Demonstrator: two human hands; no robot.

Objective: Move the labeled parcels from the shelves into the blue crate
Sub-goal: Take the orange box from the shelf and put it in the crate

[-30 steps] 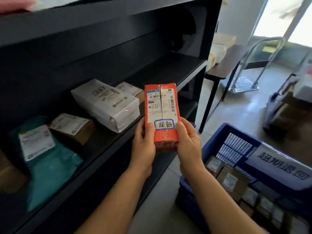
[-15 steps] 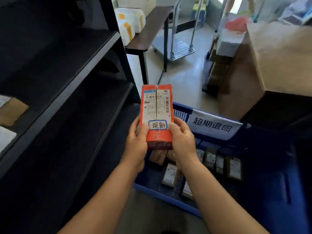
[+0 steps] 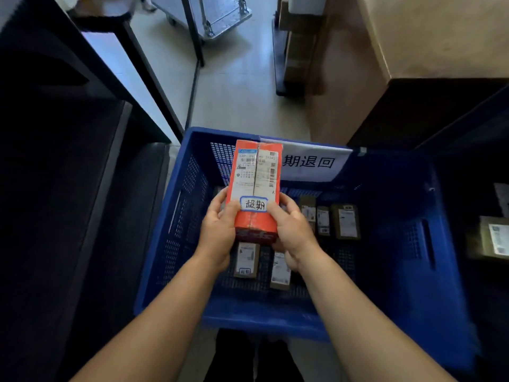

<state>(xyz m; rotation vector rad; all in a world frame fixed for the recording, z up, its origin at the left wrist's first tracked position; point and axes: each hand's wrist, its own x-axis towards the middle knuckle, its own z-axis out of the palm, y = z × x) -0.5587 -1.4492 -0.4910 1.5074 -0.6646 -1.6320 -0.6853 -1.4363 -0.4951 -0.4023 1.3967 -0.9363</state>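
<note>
Item: one oblong red-orange cardboard parcel (image 3: 256, 188), faced with a white printed shipping label and a small blue-bordered handwritten sticker (image 3: 253, 204). Location: held in the air above the open blue perforated plastic crate (image 3: 181, 205), over its left-centre floor, not yet set down.

Contents already in the crate: several small brown cardboard parcels with white labels (image 3: 345, 221), laid flat on the mesh floor; two lie directly beneath the hands. A white paper sign with black characters (image 3: 311, 164) is fixed to the far wall.

Step in hand, as judged: lowering and placing. The parcel is best brought straight down into a bare patch of floor, probably the left side, so that it is not dropped onto the small parcels below. The label side is best kept upward and the grip kept until the base is supported.

Pose, left hand (image 3: 217, 230): palm against the parcel's left edge near its lower end, thumb laid across the front face beside the sticker, fingers curled round behind; their tips are hidden.

Pose, right hand (image 3: 293, 232): mirrored on the right edge, thumb on the front face, fingers wrapped behind and beneath. Both forearms are extended forward and downward, converging on the parcel.

Adjacent: dark metal shelving (image 3: 82, 188) to the left.
</note>
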